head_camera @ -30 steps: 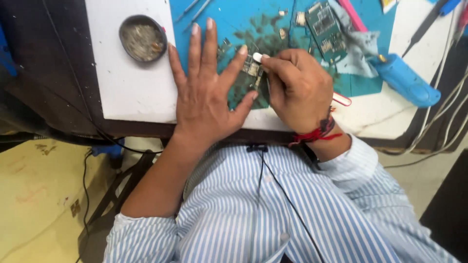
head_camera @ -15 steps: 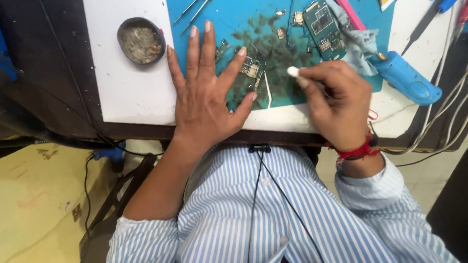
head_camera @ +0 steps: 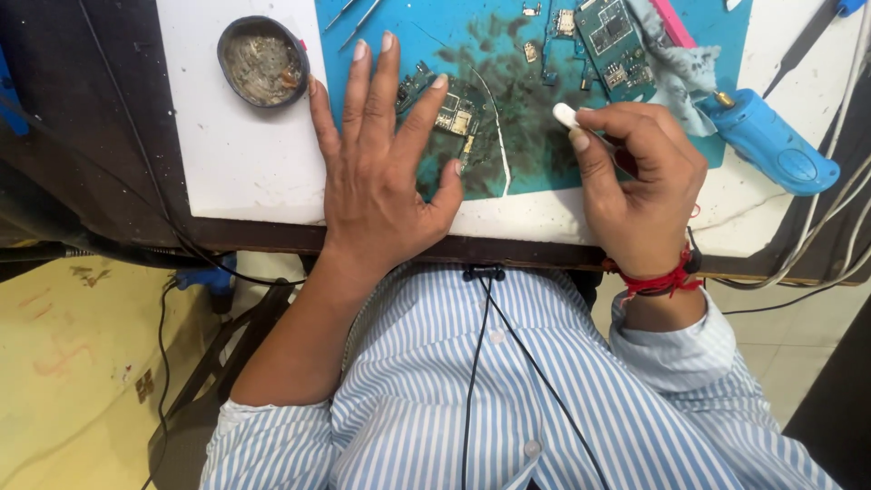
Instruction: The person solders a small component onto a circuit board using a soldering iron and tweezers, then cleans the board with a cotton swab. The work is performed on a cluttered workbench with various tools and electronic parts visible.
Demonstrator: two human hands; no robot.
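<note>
Head view, the only one: left hand (head_camera: 386, 172) lies flat, palm down, fingers spread apart, pinning a small circuit board (head_camera: 456, 118) onto the stained blue work mat (head_camera: 535, 154); the board peeks out between index finger and thumb, near the mat's middle. Right hand (head_camera: 640, 195) hovers just right of it, fingers curled together and pinched on a small white piece (head_camera: 564, 114), maybe an eraser or cleaning tip, can't tell which; its end points toward the board but sits apart from it, not touching. A thin white wire or strip (head_camera: 497, 136) lies on the mat between the hands. Second green circuit board (head_camera: 610, 36) sits at the top of the mat, grey rag (head_camera: 670, 73) beside it, blue handheld tool (head_camera: 771, 145) at right just off the mat edge, round dish of residue (head_camera: 261, 62) at upper left on the white table top (head_camera: 236, 154). Risks, as I judge: the board is held only by flat pressure, so a sideways rub could skid it out from under the fingers; pressing too hard with the white piece could knock off small parts; dark grime on the mat could smear onto the board; a sleeve or wrist could nudge the blue tool off the table edge.
</note>
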